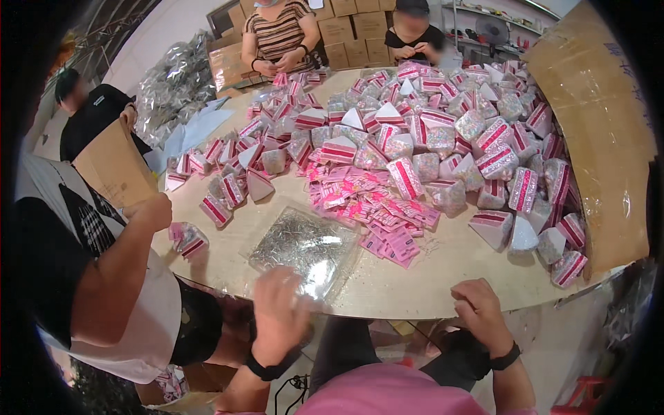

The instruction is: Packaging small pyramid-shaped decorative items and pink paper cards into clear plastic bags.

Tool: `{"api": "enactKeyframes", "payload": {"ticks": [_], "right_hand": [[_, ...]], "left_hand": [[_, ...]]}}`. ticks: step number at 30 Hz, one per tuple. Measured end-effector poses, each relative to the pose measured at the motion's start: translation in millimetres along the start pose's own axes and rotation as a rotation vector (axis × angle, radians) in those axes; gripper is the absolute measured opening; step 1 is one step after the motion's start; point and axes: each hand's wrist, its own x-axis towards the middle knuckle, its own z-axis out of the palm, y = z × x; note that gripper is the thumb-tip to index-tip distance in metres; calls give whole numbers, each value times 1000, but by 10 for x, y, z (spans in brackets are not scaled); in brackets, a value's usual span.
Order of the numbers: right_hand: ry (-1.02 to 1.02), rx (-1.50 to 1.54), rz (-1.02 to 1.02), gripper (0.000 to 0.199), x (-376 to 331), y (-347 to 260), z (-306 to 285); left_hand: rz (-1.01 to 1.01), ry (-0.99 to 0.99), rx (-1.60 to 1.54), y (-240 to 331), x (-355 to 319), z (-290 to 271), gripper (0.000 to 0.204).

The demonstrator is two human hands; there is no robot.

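Note:
My left hand [280,308] hovers at the table's near edge, by the front of a clear plastic bag or tray [294,242] strewn with thin, shiny strands. Motion smears its fingers, and I see nothing plainly held. My right hand [478,310] rests at the front edge farther right, fingers loosely curled inward, with no object showing in them. Beyond the clear bag lies a loose heap of pink printed cards [387,214]. Behind and around it are piled many cake-slice-shaped plush pieces [404,176] in white, glittery and pink-striped fabric.
Large brown cardboard [591,138] borders the pile on the right. At left, a person [104,277] stands close beside a lone cake slice [188,240]; another person holds a cardboard box [116,166]. Two people [280,34] work across the table. Clear plastic bags [176,90] are heaped behind.

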Motion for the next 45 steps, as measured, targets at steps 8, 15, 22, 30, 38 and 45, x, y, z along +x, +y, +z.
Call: {"api": "enactKeyframes", "payload": {"ticks": [8, 15, 22, 30, 38, 45], "right_hand": [[7, -90, -17, 12, 387, 188, 79], [-38, -125, 68, 14, 1000, 180, 267], [-22, -322, 73, 17, 1051, 412, 449], [112, -37, 167, 7, 1044, 524, 322], [172, 501, 468, 9, 961, 217, 232], [136, 778, 632, 14, 689, 313, 133]], "left_hand": [[98, -114, -167, 308, 233, 149, 25], [226, -372, -383, 697, 164, 655, 33], [90, -554, 68, 715, 382, 1205, 68], [50, -502, 13, 588, 401, 1259, 66], [130, -457, -127, 663, 329, 973, 56], [97, -351, -388, 670, 463, 599, 34]]}}
